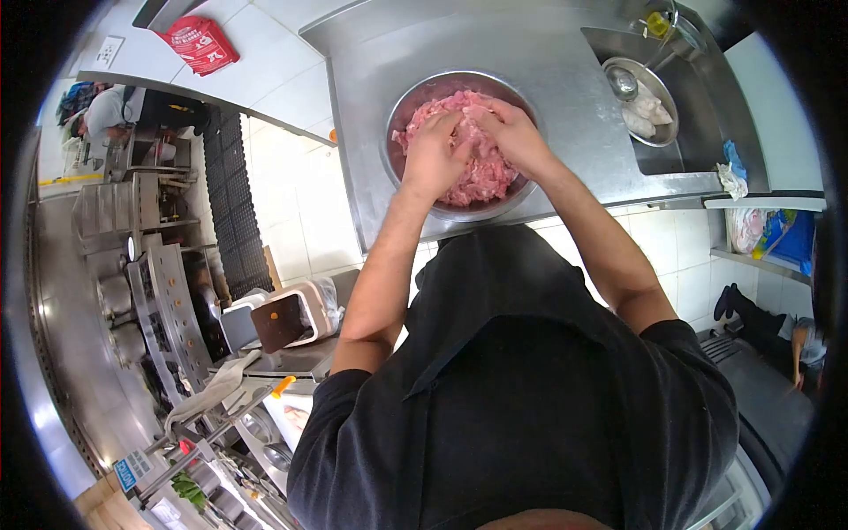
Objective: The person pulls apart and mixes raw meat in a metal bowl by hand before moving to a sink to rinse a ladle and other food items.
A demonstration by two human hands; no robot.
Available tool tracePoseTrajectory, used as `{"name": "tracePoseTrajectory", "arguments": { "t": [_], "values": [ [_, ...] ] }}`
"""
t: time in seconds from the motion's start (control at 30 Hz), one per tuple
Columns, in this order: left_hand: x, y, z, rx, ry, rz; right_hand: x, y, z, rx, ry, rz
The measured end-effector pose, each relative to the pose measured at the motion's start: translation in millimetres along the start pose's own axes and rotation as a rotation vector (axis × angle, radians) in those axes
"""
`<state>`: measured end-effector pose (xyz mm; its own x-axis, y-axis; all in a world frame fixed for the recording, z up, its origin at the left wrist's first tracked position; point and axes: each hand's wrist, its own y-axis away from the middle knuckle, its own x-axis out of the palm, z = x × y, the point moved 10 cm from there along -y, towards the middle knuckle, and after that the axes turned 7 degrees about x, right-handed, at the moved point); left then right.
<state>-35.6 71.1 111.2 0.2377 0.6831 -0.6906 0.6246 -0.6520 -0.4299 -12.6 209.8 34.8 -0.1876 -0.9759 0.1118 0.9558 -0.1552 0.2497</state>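
A big round metal bowl (389,141) on the steel counter holds a heap of pink raw meat (481,168) in small pieces. My left hand (433,157) presses into the left part of the heap, its fingers curled around some of the meat. Facing it from the right, my right hand (514,134) has its fingers bent over the top of the heap and gripping meat too. Some fingertips of both hands are sunk in the meat and hidden.
The steel counter (548,71) extends to a sink (667,159) at right, where a metal bowl (673,132) holds pale pieces and a ladle-like tool. A red fire blanket pouch (203,46) hangs upper left. Other people (124,106) (799,344) stand at both sides.
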Motion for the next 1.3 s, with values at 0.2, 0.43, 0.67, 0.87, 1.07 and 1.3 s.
{"name": "tracePoseTrajectory", "arguments": {
  "t": [0.2, 0.43, 0.67, 0.87, 1.07, 1.3],
  "values": [
    [13.3, 13.0, 34.9, -0.305, 0.406, 0.092, 1.4, 6.6, 13.0, -0.106, 0.061, 0.103],
    [27.6, 22.6, 55.6, -0.512, 0.882, -0.002, 7.7, 2.1, 4.6, -0.060, 0.044, 0.157],
    [29.8, 20.1, 54.6, -0.459, 0.932, -0.027, 8.1, -0.5, 16.1, -0.154, 0.227, 0.166],
    [36.0, 16.6, 56.0, -0.542, 1.189, -0.117, 16.1, 6.0, 37.0, -0.126, 0.075, 0.173],
    [14.9, 6.7, 64.5, -0.434, 0.756, -0.051, 9.3, 7.7, 39.1, -0.244, 0.099, -0.001],
    [7.5, 4.7, 46.9, -0.522, 0.954, -0.140, 3.7, 10.0, 59.7, -0.269, 0.228, -0.094]
  ]
}}
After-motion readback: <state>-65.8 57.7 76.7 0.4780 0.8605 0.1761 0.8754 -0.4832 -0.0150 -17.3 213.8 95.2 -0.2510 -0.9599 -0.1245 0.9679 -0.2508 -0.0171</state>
